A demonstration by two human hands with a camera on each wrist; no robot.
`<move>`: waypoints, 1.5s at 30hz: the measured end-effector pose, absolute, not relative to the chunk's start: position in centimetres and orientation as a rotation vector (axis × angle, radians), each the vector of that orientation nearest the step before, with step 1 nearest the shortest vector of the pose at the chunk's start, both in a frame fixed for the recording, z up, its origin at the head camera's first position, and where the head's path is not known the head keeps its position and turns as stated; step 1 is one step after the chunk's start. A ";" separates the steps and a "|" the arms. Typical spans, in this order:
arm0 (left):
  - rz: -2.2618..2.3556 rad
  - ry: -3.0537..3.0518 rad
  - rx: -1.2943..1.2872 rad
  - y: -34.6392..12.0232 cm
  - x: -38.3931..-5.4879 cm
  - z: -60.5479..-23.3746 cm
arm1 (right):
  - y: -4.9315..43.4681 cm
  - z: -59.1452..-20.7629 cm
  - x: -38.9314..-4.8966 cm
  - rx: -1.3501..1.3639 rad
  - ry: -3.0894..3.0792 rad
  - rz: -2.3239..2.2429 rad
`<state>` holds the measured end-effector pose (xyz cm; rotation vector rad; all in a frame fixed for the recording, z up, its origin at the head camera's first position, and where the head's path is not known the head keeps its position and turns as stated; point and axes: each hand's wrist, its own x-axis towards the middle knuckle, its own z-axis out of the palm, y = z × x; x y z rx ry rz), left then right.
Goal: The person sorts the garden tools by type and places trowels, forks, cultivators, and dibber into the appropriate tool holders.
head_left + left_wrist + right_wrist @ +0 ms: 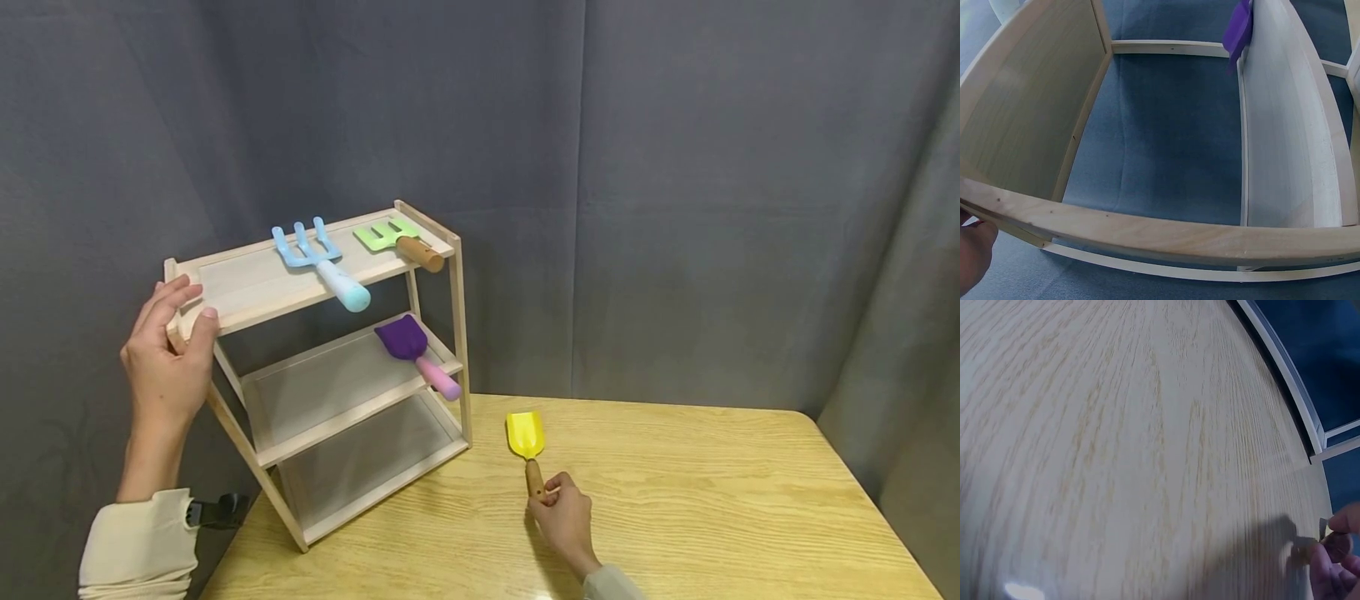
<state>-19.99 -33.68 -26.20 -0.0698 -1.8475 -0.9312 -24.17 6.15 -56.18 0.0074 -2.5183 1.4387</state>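
My left hand [167,358] grips the top left end of a small three-tier wooden shelf [330,429], its thumb on the front edge. Down on the right, my right hand [564,518] pinches the end of a yellow shovel's [525,434] wooden handle. The shovel is over the table, its blade pointing away; whether it touches is unclear. In the right wrist view, fingers [1346,519] and the handle end [1339,545] show at the lower right edge. On the top tier lie a light blue hand fork [303,254] and a green one [390,236]. A purple shovel [405,337] lies on the middle tier.
The shelf stands angled on the left part of a light wood-grain table [712,483]. Handles of the fork and purple shovel stick out past the shelf's front edges. A grey curtain [675,208] hangs behind the table and along its right side.
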 end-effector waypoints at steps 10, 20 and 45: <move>-0.926 -1.847 -0.072 -33.7 -19.9 -26.3 | 6.7 -55.8 -24.4 0.029 -2.460 1.391; -0.915 -1.846 -0.076 -33.7 -20.0 -26.2 | 7.1 -55.6 -23.9 0.012 -2.405 1.404; -0.920 -1.848 -0.075 -33.8 -20.0 -26.2 | 10.3 -52.1 -21.4 0.167 -2.356 1.409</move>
